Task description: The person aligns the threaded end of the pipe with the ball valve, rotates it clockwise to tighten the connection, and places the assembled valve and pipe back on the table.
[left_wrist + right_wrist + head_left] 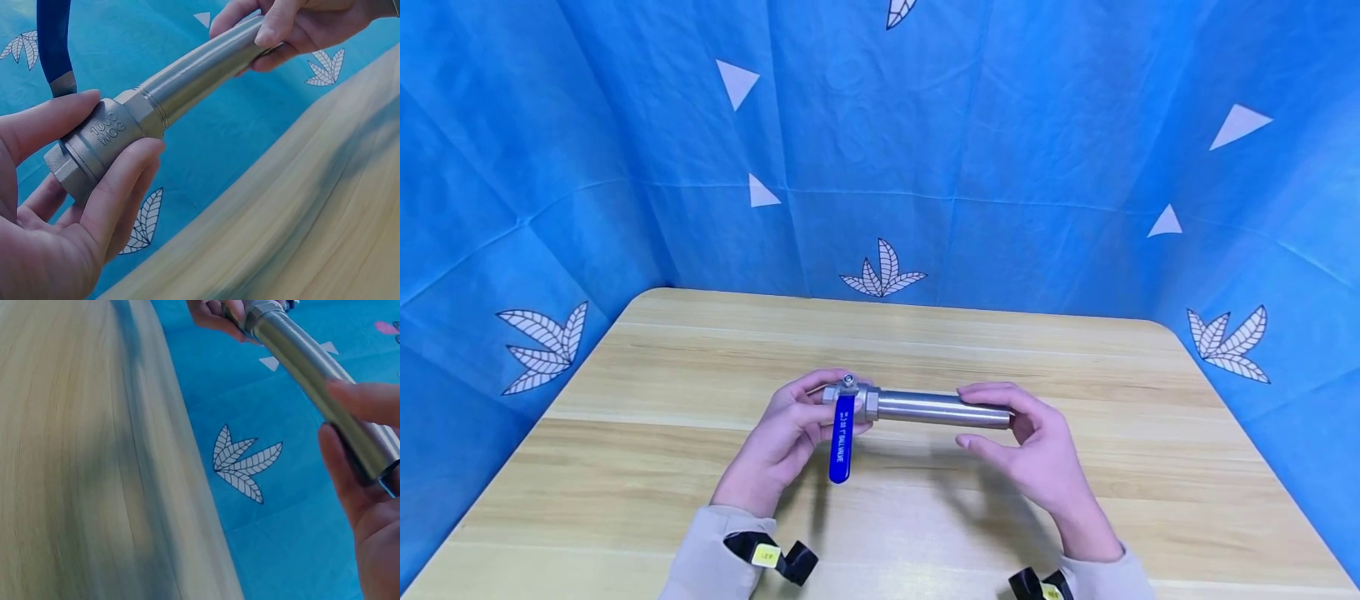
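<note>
A steel ball valve (867, 402) with a blue lever handle (842, 442) is held above the table. My left hand (786, 433) grips its body between thumb and fingers; "1000 WOG" is stamped there in the left wrist view. The lever, lettered "BALL VALVE", points toward me. A straight, shiny metal pipe (936, 407) extends rightward from the valve, its end at the valve's hex collar (145, 112). At the far end of the pipe my right hand (1033, 446) curls its fingers round it, with the thumb on the near side.
Beneath both hands lies a light wood table (700, 350) with rounded far corners. A blue cloth (865, 125) with white leaves and triangles hangs behind it and along the sides. Black straps with small cameras (797, 563) sit at both sleeve cuffs.
</note>
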{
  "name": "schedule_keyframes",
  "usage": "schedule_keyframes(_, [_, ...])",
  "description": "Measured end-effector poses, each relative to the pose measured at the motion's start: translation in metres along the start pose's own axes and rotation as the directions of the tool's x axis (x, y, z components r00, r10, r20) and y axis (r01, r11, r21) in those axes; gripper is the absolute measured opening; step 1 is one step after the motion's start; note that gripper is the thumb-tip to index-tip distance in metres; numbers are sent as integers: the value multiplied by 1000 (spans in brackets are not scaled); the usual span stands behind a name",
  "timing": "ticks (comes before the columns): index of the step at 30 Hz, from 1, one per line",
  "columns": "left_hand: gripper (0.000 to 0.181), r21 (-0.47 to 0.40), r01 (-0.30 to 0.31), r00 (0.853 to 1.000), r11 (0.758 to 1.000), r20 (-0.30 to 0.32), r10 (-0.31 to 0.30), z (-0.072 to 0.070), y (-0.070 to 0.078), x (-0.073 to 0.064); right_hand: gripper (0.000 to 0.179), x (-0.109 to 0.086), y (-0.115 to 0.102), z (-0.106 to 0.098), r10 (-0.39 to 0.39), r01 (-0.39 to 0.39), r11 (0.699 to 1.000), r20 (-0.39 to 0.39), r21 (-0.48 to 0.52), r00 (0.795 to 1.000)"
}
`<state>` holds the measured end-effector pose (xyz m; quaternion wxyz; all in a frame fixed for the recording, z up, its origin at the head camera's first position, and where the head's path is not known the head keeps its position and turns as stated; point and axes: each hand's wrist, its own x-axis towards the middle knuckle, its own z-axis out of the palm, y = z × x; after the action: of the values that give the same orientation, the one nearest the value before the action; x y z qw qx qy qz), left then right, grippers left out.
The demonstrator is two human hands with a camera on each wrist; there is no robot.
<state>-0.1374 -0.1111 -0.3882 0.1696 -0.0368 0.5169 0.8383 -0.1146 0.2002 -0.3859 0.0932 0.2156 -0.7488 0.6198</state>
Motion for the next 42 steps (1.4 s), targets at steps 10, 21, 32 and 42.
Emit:
schedule_keyframes(10, [63, -73, 21, 999, 997, 50, -17, -2, 3, -2, 48, 0, -13, -1, -34, 34, 999, -42, 14, 999])
schedule_keyframes(21, [64, 23, -2, 1000, 1000, 26, 2, 2, 3, -1, 45, 1, -9, -2, 89, -84, 995, -90, 51, 992])
schedule_keyframes(32, [56, 262, -75, 995, 962, 84, 55, -7, 3, -1, 41, -2, -4, -3, 85, -91, 989, -54, -120, 995])
schedule_keyframes(42, [53, 435, -151, 987, 888, 120, 109, -11, 4, -2, 41, -3, 3, 3, 54, -52, 999, -121, 16, 991])
